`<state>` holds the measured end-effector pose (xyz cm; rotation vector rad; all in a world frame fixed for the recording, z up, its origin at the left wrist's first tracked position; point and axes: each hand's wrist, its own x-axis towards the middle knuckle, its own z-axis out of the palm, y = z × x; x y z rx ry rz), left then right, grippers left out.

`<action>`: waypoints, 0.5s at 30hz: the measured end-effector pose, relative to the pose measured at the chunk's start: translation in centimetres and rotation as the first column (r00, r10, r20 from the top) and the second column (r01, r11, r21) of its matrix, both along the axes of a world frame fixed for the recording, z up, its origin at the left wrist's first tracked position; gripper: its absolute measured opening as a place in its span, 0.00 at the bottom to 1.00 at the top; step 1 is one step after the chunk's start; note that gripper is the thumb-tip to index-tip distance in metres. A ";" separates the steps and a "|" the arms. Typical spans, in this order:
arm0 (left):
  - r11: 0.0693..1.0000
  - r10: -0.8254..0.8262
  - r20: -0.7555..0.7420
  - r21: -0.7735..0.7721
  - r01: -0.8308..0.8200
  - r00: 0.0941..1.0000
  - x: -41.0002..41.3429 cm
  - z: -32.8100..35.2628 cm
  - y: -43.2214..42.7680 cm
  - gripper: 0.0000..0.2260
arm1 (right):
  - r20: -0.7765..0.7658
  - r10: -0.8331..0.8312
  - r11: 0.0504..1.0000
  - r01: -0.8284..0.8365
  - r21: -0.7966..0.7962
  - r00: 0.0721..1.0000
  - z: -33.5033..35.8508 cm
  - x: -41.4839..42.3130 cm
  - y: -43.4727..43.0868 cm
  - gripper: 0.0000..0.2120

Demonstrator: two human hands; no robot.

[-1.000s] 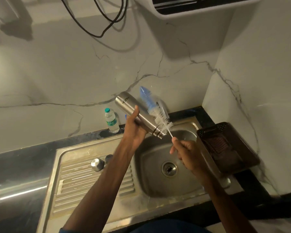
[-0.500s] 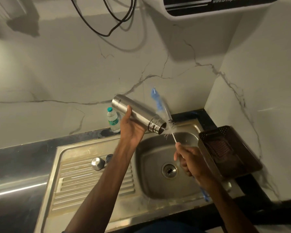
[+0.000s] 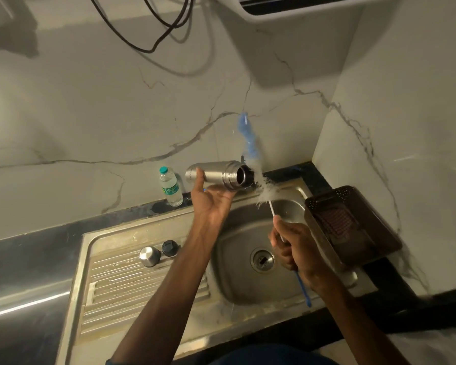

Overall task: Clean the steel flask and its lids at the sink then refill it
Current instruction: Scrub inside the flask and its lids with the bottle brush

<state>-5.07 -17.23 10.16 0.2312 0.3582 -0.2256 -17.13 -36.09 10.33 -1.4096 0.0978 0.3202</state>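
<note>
Head view: the left hand (image 3: pixel 211 204) grips the steel flask (image 3: pixel 216 176) above the back rim of the sink (image 3: pixel 237 280). The flask lies nearly level, open mouth to the right. The right hand (image 3: pixel 292 246), over the sink, is closed round the thin handle of the bottle brush (image 3: pixel 266 192), whose blurred bristles pass just beside the flask mouth. Left of the sink, on the drainboard, the steel lid (image 3: pixel 149 256) and black lid (image 3: pixel 169 248) stand just beside each other. Behind it, a plastic bottle (image 3: pixel 171 189) stands on the dark surface (image 3: pixel 32 254). Right of the sink sits a brown tray (image 3: pixel 374 233).
</note>
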 end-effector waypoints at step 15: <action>0.993 0.106 0.063 0.049 -0.109 0.992 -1.1 -0.3 -2.1 0.32 | -0.163 0.064 0.918 0.006 0.396 0.985 -0.4 2.6 0.4 0.23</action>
